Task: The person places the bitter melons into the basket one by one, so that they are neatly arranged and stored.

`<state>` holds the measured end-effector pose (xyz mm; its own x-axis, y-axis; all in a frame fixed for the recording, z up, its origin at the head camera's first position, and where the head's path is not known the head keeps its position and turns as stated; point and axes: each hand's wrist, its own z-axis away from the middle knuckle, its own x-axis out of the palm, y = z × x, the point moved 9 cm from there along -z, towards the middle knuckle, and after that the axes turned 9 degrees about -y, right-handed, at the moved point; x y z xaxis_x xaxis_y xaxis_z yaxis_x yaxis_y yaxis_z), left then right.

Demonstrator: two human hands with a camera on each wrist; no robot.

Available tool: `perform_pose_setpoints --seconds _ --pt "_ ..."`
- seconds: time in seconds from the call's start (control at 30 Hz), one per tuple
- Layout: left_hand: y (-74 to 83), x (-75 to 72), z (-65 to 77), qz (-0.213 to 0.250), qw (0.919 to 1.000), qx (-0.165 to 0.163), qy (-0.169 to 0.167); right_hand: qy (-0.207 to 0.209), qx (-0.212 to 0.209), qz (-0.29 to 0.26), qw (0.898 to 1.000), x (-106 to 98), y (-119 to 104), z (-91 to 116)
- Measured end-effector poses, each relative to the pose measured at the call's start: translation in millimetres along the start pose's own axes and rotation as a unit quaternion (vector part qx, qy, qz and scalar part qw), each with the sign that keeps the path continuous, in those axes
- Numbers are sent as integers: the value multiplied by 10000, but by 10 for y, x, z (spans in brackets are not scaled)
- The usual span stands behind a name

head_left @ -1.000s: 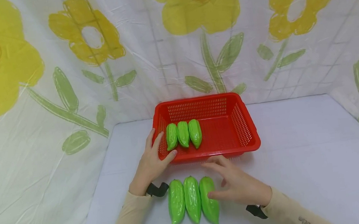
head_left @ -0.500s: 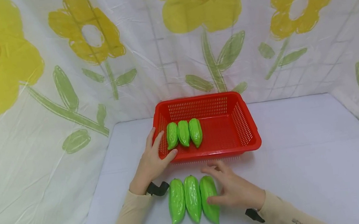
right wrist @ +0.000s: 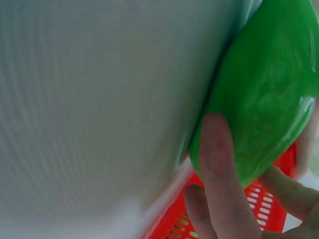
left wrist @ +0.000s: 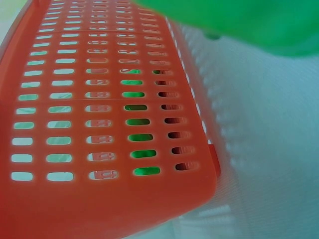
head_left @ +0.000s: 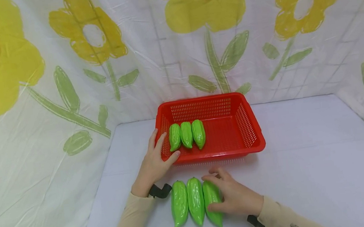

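My right hand [head_left: 232,195] curls around the rightmost of three glossy green bitter melons; its thumb and fingertips are on that bitter melon [head_left: 211,195]. The right wrist view shows a finger lying along its green skin. Just left of it are the middle bitter melon [head_left: 196,200] and the left one [head_left: 179,204], side by side on the table. My left hand [head_left: 154,164] rests on the front left corner of a red plastic basket [head_left: 214,157], fingers spread and fairly straight. Three more bitter melons [head_left: 187,135] lie in a row in the basket's left half.
A white cloth covers the table [head_left: 301,167]. Behind it hangs a white curtain [head_left: 146,28] with painted yellow flowers, close to the basket's back. The left wrist view is mostly the basket's slotted side wall [left wrist: 94,129].
The right hand has moved left and slightly toward me, closing its fingers over the rightmost bitter melon. The left hand and basket keep their places.
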<state>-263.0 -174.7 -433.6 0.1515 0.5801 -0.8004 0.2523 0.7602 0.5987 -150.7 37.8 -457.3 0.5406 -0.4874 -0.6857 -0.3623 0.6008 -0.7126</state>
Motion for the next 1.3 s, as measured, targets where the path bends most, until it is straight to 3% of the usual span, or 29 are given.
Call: perform_pose_setpoints --seconds 0.27,1.3 --pt "-3 3 0 5 10000 10 8 -230 209 -98 9995 77 36 -36" --pt "6 -2 8 78 10000 -23 -29 -231 163 -52 9996 60 32 -29"
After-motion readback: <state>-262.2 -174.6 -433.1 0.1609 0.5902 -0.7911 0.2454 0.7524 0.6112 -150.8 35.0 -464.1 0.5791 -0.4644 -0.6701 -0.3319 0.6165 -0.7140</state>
